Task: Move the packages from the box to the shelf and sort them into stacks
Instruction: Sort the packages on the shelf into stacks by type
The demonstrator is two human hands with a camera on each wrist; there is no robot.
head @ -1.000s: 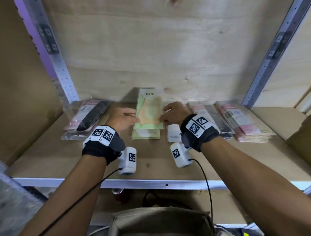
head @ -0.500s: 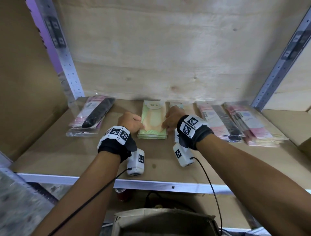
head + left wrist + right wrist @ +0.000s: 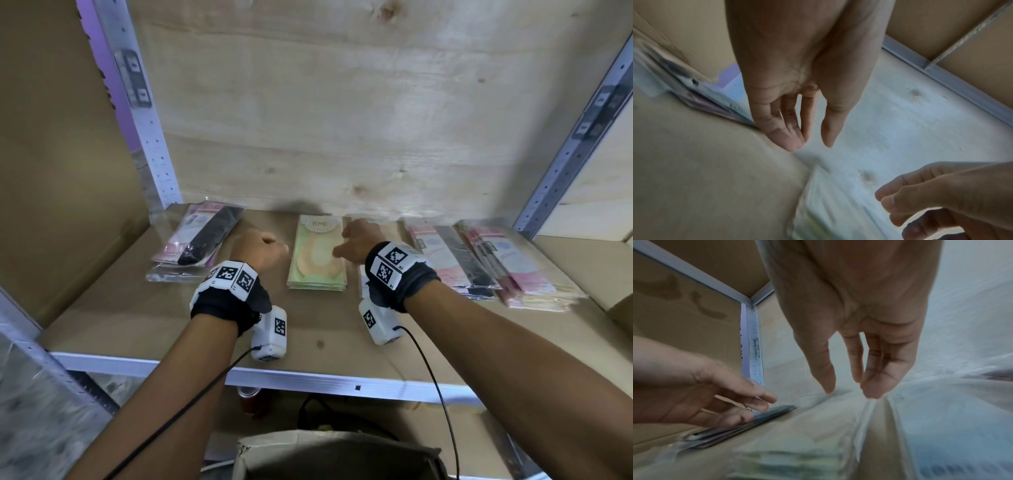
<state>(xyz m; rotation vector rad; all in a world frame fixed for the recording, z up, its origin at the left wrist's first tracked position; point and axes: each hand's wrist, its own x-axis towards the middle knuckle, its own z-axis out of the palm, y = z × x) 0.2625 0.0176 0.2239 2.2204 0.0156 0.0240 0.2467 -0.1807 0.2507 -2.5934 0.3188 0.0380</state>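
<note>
With both hands hovering over the shelf (image 3: 102, 318), we hold nothing: our left hand (image 3: 260, 250) and right hand (image 3: 356, 240) hang with fingers loose and released on either side of the green stack (image 3: 318, 255), which lies between them. The black-and-pink packages (image 3: 198, 240) lie beyond the left hand, the pink stacks (image 3: 479, 260) beyond the right. We judge that a careless knuckle could nudge the green stack askew, since its slick wrappers would slide. The top packet reads "ENE"; other print is too small to read. The box (image 3: 335, 455) waits below our wrists.
</note>
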